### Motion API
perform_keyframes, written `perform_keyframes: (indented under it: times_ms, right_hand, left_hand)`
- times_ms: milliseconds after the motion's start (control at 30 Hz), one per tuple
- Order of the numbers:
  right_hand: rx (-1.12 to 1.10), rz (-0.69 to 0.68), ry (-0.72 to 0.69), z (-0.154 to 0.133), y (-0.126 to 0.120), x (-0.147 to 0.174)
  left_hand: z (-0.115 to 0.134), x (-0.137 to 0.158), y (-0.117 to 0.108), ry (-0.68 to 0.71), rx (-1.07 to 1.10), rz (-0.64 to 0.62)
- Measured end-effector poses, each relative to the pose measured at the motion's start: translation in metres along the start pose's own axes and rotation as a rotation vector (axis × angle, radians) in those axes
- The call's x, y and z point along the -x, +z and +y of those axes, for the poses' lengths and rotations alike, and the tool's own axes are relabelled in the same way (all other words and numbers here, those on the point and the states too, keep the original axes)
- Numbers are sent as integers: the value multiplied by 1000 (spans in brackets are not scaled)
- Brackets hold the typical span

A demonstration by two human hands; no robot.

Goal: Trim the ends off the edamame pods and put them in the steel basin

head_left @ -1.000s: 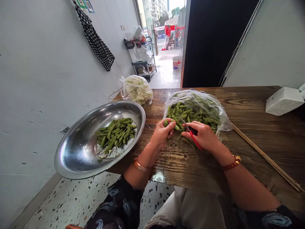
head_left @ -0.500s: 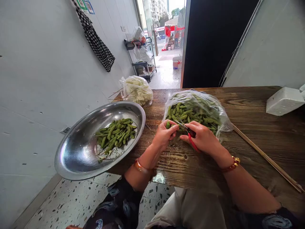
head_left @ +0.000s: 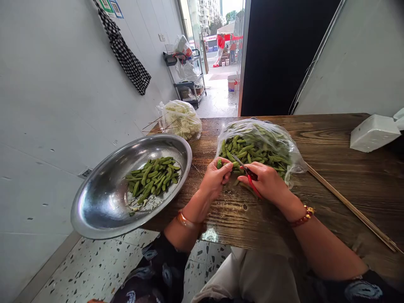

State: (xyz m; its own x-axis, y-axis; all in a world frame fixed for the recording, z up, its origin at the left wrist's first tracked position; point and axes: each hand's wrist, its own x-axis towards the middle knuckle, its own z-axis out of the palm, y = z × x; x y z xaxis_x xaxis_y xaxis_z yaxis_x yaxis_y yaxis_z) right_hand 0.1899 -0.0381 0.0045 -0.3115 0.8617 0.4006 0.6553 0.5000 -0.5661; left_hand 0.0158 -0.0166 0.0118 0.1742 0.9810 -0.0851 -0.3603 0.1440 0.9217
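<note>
Between the thumb and fingers of my left hand (head_left: 215,176) is a green edamame pod (head_left: 219,163), partly covered by the fingers. My right hand (head_left: 267,182) is closed around red-handled scissors (head_left: 251,180), whose blades point up and left, beside the pod. Just beyond both hands lies a clear plastic bag (head_left: 293,153) full of edamame pods (head_left: 243,147). To the left, a large metal basin (head_left: 97,202) holds a heap of pods (head_left: 153,176) and some small trimmings.
A bag of pale vegetable pieces (head_left: 181,118) sits behind the basin. Long thin sticks (head_left: 350,204) lie across the right of the wooden table (head_left: 322,185). A white box (head_left: 374,132) stands at the far right. Beyond the table are a cart (head_left: 186,84) and an open doorway.
The scissor blades have swung slightly apart and upward from the pod in my left hand. Both hands stay in nearly the same place; the view has shifted slightly.
</note>
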Motion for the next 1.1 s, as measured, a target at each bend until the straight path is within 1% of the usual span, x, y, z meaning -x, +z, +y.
perform_keyframes:
  times_ms: [100, 233, 300, 367, 433, 467, 600, 667, 733, 800, 867, 933, 1000, 1067, 1100]
  right_hand:
    - [-37, 54, 14, 3, -2, -1]
    - [-61, 168, 54, 7, -10, -3]
    - [-66, 195, 65, 8, -14, -4]
    - [-68, 202, 66, 7, -15, -4]
    - [-80, 196, 62, 6, -15, -4]
    - [-88, 191, 60, 5, -15, -4]
    - [-99, 182, 51, 3, -14, -4]
    - [-91, 184, 54, 3, -14, -5]
    - [-83, 186, 60, 4, -14, -5]
    - [-78, 185, 62, 4, -14, -5]
    - [-76, 183, 55, 4, -13, -5]
    - [-77, 181, 47, 4, -13, -5]
    - [-81, 179, 42, 3, -13, -5]
    - [-87, 171, 40, 4, -13, -4]
    - [-91, 164, 36, 5, -12, -4]
  left_hand:
    - [2, -4, -4, 5, 77, 25]
    - [5, -7, -9, -46, 156, 76]
    - [6, -7, -9, -70, 130, 57]
    - [5, -6, -9, -73, 40, -7]
    - [2, -5, -7, -37, -153, -75]
    - [0, -4, -6, 7, -303, -97]
    - [-7, -3, -3, 251, -1077, -123]
    - [-9, -2, -2, 288, -1367, -150]
    - [-9, -1, -2, 272, -1538, -179]
    - [-8, -1, -3, 252, -1625, -187]
    - [-7, -2, -4, 238, -1646, -172]
    - [-5, -4, -6, 237, -1578, -144]
    - [-4, -6, -9, 256, -1399, -118]
    - [-2, -8, -11, 261, -1127, -103]
    - [0, -8, -12, 241, -970, -96]
